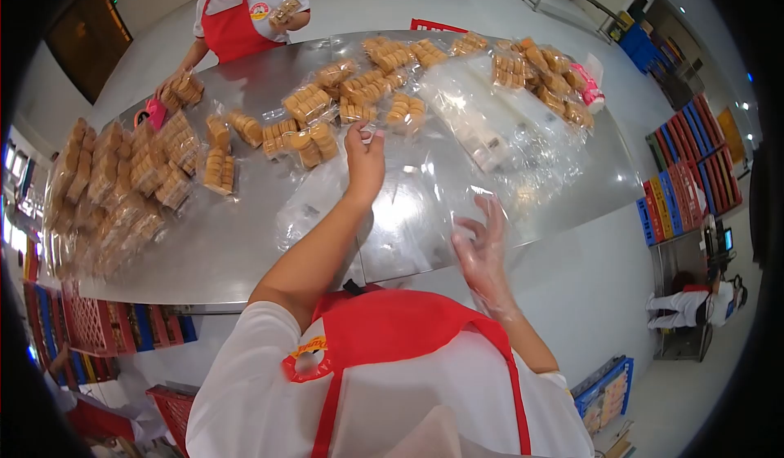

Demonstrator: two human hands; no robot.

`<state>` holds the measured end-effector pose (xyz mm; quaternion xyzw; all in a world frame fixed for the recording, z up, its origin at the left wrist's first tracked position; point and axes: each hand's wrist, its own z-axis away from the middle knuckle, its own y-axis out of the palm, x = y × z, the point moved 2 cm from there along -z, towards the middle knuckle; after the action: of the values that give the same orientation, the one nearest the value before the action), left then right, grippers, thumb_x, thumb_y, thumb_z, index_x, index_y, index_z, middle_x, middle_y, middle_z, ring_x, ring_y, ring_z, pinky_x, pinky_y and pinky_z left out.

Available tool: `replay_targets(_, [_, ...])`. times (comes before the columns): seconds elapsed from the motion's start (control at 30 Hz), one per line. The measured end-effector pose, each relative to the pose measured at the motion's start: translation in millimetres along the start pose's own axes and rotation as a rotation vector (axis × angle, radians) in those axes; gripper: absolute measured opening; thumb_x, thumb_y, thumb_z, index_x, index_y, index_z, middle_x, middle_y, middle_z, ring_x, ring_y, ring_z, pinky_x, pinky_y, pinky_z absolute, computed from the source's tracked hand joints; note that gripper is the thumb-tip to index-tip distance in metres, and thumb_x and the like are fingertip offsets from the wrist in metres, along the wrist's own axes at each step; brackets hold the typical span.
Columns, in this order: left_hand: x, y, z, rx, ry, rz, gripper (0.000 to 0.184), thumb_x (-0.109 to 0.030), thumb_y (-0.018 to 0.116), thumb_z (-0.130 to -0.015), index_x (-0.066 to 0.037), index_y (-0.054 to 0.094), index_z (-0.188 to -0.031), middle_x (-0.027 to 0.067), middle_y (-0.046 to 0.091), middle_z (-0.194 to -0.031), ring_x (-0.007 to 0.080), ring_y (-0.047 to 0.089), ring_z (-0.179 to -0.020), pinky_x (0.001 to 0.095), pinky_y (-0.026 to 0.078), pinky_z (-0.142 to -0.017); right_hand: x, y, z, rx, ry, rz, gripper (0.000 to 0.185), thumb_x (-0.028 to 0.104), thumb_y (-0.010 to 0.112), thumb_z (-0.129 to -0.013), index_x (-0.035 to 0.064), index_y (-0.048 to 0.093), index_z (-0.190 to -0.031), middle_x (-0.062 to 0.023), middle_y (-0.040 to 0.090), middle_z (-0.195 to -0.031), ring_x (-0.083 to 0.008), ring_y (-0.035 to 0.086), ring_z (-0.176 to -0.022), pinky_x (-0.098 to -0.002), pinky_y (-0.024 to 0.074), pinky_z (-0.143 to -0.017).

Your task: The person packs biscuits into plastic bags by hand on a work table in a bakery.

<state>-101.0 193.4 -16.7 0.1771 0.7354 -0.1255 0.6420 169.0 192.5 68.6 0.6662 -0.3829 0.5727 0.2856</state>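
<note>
My left hand (367, 164) reaches over the metal table, fingers partly curled but apart, holding nothing that I can see. Its fingertips are at the near edge of a clear-wrapped pack of round tan biscuits (357, 113); whether they touch it I cannot tell. Beside it lie another biscuit pack (405, 112) and a pack (314, 144) to the left. My right hand (483, 246) is raised at the table's near edge, covered in clear film. A thin clear plastic bag (441, 187) spreads around its fingers, which seem to hold it from within.
Many biscuit packs (131, 168) are heaped at the table's left end, and more (555, 82) at the right. A stack of clear plastic bags (469, 115) lies across the metal table (269, 205). Opposite, a person in a red apron (237, 25) handles packs. Coloured crates (674, 201) stand right.
</note>
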Motion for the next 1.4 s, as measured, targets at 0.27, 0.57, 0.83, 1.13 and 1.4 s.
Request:
replay_targets(0.27, [-0.8, -45.3, 91.2, -0.012, 0.096, -0.185, 0.073, -0.006, 0.068, -0.081, 0.0, 0.028, -0.143, 0.0212, 0.036, -0.134, 0.0329, 0.044, -0.117, 0.042, 0.042, -0.099, -54.6, 39.4, -14.2, 0.649, 0.458, 0.32, 0.034, 0.023, 0.053, -0.099, -0.0038, 0.061, -0.118, -0.0084, 0.063, -0.084, -0.0133, 0.056, -0.076, -0.0285, 0.0468, -0.072])
replay_targets(0.57, [20.0, -183.5, -40.0, -0.275, 0.05, -0.494, 0.053, -0.009, 0.065, -0.08, 0.003, 0.049, -0.128, 0.0216, 0.048, -0.126, 0.0379, 0.048, -0.116, 0.044, 0.038, -0.102, -17.6, -21.1, 24.3, 0.428, 0.656, 0.146, 0.02, 0.021, 0.06, -0.098, 0.0032, 0.068, -0.103, -0.0005, 0.059, -0.08, -0.0066, 0.047, -0.065, -0.0211, 0.0385, -0.057])
replay_targets(0.83, [-32.1, -162.3, -73.7, -0.419, 0.402, -0.801, 0.028, -0.008, 0.064, -0.078, 0.001, 0.065, -0.104, 0.0171, 0.063, -0.104, 0.0358, 0.06, -0.102, 0.0426, 0.048, -0.088, -63.7, -35.6, -1.3, -0.063, 0.404, -0.109, 0.019, 0.018, 0.061, -0.097, 0.0003, 0.068, -0.097, 0.0006, 0.055, -0.076, -0.0072, 0.048, -0.07, -0.023, 0.0412, -0.064])
replay_targets(1.13, [-78.6, -69.1, -136.2, 0.419, 0.408, -1.369, 0.033, -0.032, 0.069, -0.079, -0.005, 0.072, -0.098, 0.0179, 0.061, -0.114, 0.0364, 0.06, -0.108, 0.0433, 0.05, -0.09, -128.0, -35.8, -37.9, -0.184, 0.001, 0.225, 0.021, 0.015, 0.061, -0.094, -0.0038, 0.066, -0.087, -0.0026, 0.055, -0.066, -0.0098, 0.051, -0.063, -0.0288, 0.0433, -0.058])
replay_targets(1.4, [-39.7, -37.0, -145.5, 0.49, 0.226, -1.829, 0.029, -0.021, 0.061, -0.085, -0.002, 0.073, -0.104, 0.0176, 0.062, -0.119, 0.0331, 0.065, -0.105, 0.0412, 0.054, -0.086, -130.2, -36.4, -35.1, -0.181, -0.029, 0.366, 0.015, 0.011, 0.063, -0.09, -0.0036, 0.066, -0.087, -0.0165, 0.065, -0.077, -0.024, 0.062, -0.069, -0.0346, 0.0488, -0.065])
